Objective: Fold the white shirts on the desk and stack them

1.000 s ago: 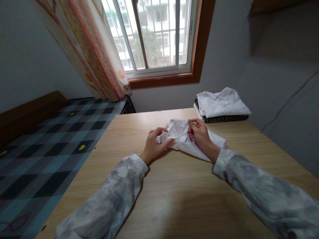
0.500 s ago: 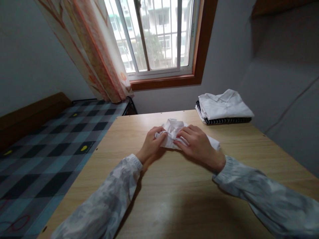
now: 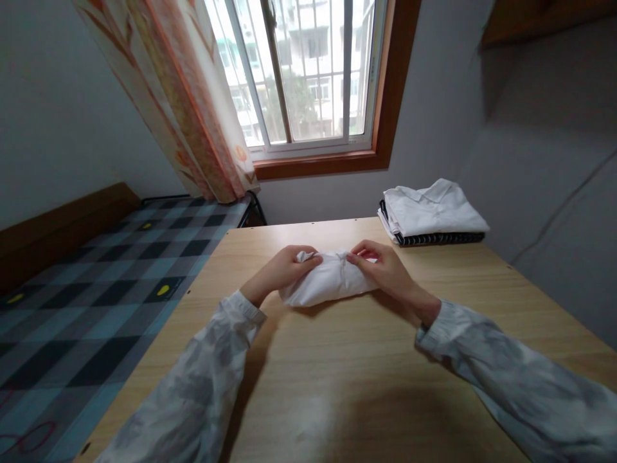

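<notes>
The bundle (image 3: 328,286) is white cloth, matt and creased. The desk (image 3: 357,386) is pale wood grain with a smooth, faintly shiny top. The stack (image 3: 431,212) is matt cloth; the bed (image 3: 96,289) bears a checked matt fabric.

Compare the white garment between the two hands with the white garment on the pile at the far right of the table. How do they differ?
The white garment in the hands is a compact roll; the white garment on the pile lies flat, collar showing. The left hand and right hand each hold an end of the roll; nothing touches the piled one. The roll rests on the bare table; the other lies on a striped garment. Both are white cloth.
</notes>
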The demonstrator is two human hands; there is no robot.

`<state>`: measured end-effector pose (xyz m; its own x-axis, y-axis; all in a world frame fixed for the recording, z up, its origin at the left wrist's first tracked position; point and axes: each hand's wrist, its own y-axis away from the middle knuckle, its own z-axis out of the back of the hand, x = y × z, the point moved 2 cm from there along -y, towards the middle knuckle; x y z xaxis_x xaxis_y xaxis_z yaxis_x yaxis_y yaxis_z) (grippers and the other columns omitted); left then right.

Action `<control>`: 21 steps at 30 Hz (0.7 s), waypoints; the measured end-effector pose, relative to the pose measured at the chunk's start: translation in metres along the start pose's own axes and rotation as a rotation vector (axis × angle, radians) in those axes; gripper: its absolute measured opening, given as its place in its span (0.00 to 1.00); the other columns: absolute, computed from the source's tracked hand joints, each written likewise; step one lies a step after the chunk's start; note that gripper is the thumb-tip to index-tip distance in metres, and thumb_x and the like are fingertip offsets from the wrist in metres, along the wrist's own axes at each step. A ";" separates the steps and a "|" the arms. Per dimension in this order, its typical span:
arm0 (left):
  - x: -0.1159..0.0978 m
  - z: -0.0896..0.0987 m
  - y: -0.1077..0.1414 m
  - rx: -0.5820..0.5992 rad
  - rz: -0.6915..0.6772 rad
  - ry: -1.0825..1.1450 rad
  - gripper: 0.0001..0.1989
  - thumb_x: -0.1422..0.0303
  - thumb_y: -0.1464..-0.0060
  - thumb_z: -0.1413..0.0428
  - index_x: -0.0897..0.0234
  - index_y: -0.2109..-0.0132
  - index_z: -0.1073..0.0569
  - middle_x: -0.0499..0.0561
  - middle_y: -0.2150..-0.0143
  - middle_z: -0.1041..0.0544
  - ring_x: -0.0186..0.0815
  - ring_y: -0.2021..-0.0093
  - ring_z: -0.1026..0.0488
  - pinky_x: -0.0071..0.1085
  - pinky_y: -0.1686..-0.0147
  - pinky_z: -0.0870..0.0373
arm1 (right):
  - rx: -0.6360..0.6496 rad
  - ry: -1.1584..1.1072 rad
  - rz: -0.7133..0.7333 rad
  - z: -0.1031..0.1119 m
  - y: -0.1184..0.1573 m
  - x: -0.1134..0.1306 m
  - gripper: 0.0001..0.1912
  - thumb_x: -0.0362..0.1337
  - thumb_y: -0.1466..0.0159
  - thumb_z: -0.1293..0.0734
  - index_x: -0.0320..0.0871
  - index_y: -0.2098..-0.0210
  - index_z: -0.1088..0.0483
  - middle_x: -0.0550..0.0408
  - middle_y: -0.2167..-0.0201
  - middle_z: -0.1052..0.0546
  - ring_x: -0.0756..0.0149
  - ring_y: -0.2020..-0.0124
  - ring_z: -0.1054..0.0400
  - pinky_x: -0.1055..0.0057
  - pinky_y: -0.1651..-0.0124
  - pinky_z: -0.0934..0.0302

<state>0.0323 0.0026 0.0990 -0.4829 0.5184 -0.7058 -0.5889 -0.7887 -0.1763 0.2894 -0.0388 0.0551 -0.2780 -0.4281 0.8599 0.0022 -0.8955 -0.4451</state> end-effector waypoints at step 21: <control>-0.014 -0.020 0.005 -0.128 -0.107 -0.218 0.14 0.56 0.43 0.30 0.59 0.59 0.21 0.49 0.65 0.19 0.37 0.68 0.27 0.33 0.67 0.35 | 0.063 0.556 0.503 -0.013 0.028 0.015 0.07 0.39 0.23 0.32 0.49 0.55 0.20 0.46 0.55 0.17 0.47 0.51 0.28 0.49 0.42 0.36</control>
<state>0.0487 -0.0153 0.0942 -0.5586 0.6492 -0.5163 -0.5644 -0.7536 -0.3370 0.2732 -0.0684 0.0526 -0.6733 -0.6774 0.2962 0.3074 -0.6208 -0.7212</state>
